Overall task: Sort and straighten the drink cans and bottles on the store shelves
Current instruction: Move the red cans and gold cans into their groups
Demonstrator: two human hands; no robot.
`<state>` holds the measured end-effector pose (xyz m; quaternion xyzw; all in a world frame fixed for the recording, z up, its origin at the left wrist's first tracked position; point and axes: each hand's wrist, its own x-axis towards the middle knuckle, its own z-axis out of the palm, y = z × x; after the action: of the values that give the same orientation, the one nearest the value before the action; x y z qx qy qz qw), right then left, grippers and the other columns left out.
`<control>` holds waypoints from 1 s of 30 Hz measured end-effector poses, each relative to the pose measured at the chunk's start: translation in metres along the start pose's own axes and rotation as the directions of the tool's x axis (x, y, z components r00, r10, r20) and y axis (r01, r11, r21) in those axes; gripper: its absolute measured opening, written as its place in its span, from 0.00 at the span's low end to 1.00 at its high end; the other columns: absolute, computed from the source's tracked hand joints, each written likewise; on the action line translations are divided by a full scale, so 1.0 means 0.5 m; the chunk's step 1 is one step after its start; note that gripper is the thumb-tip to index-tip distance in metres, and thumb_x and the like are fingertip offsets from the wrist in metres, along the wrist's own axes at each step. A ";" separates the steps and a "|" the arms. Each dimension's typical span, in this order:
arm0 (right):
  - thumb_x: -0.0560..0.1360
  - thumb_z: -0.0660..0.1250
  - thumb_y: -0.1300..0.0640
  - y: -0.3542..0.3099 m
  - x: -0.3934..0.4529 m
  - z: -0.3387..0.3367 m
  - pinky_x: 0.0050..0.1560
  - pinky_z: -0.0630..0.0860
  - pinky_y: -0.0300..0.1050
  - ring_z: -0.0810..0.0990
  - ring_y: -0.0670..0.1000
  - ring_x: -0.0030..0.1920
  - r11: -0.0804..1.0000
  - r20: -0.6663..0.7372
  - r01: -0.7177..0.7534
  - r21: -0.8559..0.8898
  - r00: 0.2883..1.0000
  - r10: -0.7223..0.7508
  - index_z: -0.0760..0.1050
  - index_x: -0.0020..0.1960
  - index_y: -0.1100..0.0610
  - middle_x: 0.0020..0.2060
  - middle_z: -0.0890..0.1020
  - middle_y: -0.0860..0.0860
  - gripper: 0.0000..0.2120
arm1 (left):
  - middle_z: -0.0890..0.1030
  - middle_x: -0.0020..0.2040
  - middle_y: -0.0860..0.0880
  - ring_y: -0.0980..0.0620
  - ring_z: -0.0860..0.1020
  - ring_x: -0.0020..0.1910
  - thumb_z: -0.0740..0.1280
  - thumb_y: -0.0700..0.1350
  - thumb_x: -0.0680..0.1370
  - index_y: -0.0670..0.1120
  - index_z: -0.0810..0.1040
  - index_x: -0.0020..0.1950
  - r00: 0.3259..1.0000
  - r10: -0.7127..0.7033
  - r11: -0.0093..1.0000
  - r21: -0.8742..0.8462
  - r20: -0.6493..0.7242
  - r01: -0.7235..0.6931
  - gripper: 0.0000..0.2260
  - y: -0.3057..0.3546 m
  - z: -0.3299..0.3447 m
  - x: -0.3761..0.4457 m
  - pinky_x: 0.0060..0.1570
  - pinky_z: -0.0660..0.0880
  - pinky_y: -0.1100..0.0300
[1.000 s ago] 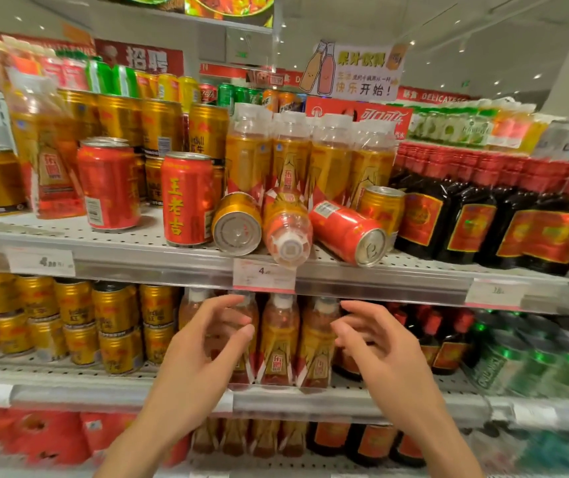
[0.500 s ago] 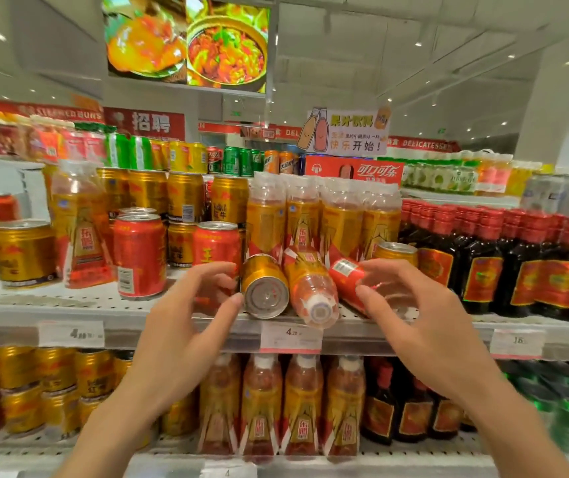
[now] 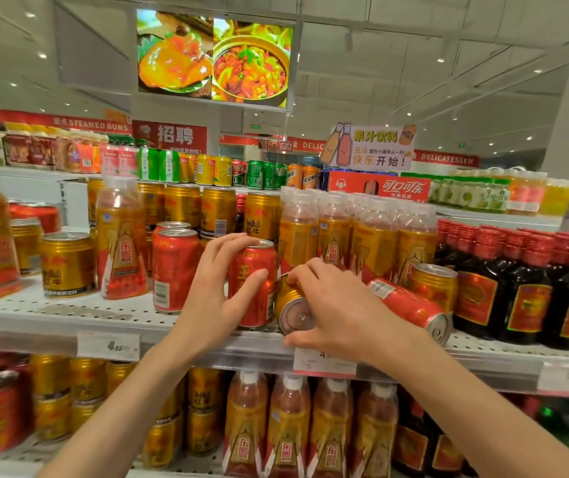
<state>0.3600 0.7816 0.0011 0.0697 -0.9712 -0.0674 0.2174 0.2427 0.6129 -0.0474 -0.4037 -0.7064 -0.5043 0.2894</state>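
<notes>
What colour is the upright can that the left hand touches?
Red with yellow characters: the upright red metal can under the left hand, head view.

Left hand (image 3: 216, 298) wraps upright red can (image 3: 255, 284) on white perforated shelf (image 3: 69, 310). Right hand (image 3: 340, 310) covers toppled gold can (image 3: 291, 307), base facing out. Second red can (image 3: 410, 307) lies toppled just right, beside upright gold can (image 3: 435, 288).

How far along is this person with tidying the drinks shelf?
Early on, it seems. Looking done: the dark bottles stand in neat upright rows. In hand: the left hand wraps an upright red can, and the right hand covers a toppled gold can. Left: a red can lies on its side, and gold cans, red cans and tall orange bottles stand mixed together further left.
</notes>
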 end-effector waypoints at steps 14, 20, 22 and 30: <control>0.75 0.72 0.42 0.061 0.048 -0.020 0.54 0.79 0.43 0.79 0.42 0.52 0.817 -0.002 -0.152 0.557 0.983 0.185 0.72 0.62 0.46 0.57 0.79 0.43 0.19 | 0.68 0.69 0.59 0.57 0.67 0.72 0.66 0.56 0.79 0.66 0.67 0.69 1.000 -0.003 0.999 -0.039 -0.031 0.002 0.19 -0.004 0.007 -0.007 0.71 0.70 0.46; 0.78 0.63 0.37 0.058 0.053 -0.007 0.63 0.75 0.49 0.76 0.46 0.59 0.905 -0.041 -0.161 0.394 0.981 0.192 0.79 0.62 0.47 0.61 0.80 0.45 0.19 | 0.69 0.69 0.58 0.58 0.68 0.72 0.66 0.55 0.79 0.63 0.67 0.70 0.999 0.002 1.000 -0.027 -0.053 -0.003 0.19 -0.002 0.013 -0.007 0.71 0.69 0.47; 0.79 0.62 0.36 0.065 0.043 -0.019 0.67 0.73 0.49 0.74 0.46 0.64 0.908 0.007 -0.162 0.386 0.985 0.172 0.78 0.67 0.46 0.65 0.75 0.44 0.22 | 0.69 0.69 0.56 0.56 0.68 0.72 0.66 0.55 0.79 0.60 0.68 0.70 0.998 -0.001 1.000 -0.016 -0.070 0.000 0.19 -0.001 0.018 -0.008 0.71 0.68 0.47; 0.70 0.64 0.27 0.080 -0.076 -0.034 0.76 0.60 0.42 0.60 0.40 0.76 0.951 0.158 -0.118 0.286 0.985 0.075 0.55 0.81 0.44 0.79 0.60 0.40 0.45 | 0.71 0.67 0.51 0.51 0.71 0.68 0.64 0.55 0.79 0.53 0.69 0.70 0.993 0.000 1.000 0.007 -0.117 0.001 0.20 -0.006 0.033 -0.005 0.68 0.71 0.46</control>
<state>0.3973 0.8255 0.0069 0.0484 -0.9859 0.0837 0.1366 0.2415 0.6275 -0.0563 -0.3723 -0.6901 -0.5247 0.3315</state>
